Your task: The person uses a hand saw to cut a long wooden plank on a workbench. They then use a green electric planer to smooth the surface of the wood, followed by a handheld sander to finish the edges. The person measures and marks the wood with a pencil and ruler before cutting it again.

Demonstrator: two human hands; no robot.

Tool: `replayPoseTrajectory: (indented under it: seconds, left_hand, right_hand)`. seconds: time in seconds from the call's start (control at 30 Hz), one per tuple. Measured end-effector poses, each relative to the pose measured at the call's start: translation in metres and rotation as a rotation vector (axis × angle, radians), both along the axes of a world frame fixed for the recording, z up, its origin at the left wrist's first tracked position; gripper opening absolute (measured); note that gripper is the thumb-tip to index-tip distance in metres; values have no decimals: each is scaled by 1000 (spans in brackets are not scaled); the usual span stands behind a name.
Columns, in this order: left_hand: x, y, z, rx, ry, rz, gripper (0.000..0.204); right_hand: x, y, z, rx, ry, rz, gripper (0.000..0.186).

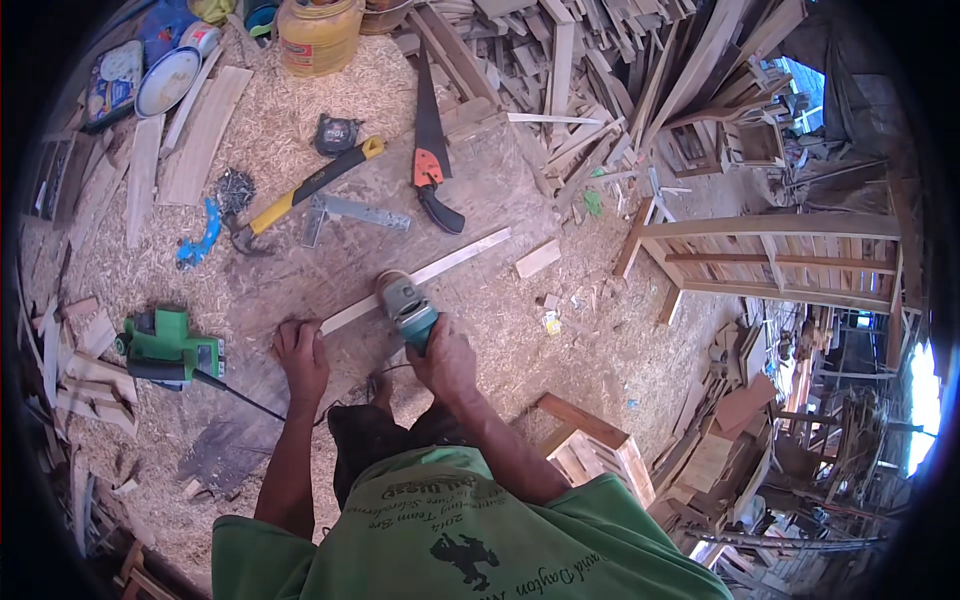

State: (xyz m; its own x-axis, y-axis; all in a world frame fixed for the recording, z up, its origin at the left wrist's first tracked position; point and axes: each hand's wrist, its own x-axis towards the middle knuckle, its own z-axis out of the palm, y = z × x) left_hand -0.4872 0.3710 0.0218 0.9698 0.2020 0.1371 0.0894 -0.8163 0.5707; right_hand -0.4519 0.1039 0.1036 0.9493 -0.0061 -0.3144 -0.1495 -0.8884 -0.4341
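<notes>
A pale wooden strip lies diagonally on the worn board surface. My left hand grips its left end, fingers bent over it. My right hand is closed around a teal-and-grey power tool with a disc head, which sits on the strip's middle. Beyond them are a metal try square, a yellow-and-black hammer and a handsaw. A black tape measure lies behind the hammer. To my left sits a green electric planer with a cord.
Sawdust covers the floor. Scrap wood piles fill the back and both sides. A yellow tub stands at the back. A slatted wooden frame stands at right, and a wooden box frame is beside my right arm.
</notes>
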Motion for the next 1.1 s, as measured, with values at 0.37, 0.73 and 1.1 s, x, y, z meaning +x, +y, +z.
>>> replayPoseTrajectory:
  seconds: [0.37,0.73,1.1]
  left_hand:
    - [-1,1,-2,26,35,-31,26]
    - [-2,4,-5,43,14,-20,24]
    - [-2,2,-7,34,45,-28,21]
  right_hand:
    - [86,-128,-2,-25,-197,-369,65]
    - [49,-87,0,14,-63,-251,62]
    - [6,-19,-2,26,-13,-91,63]
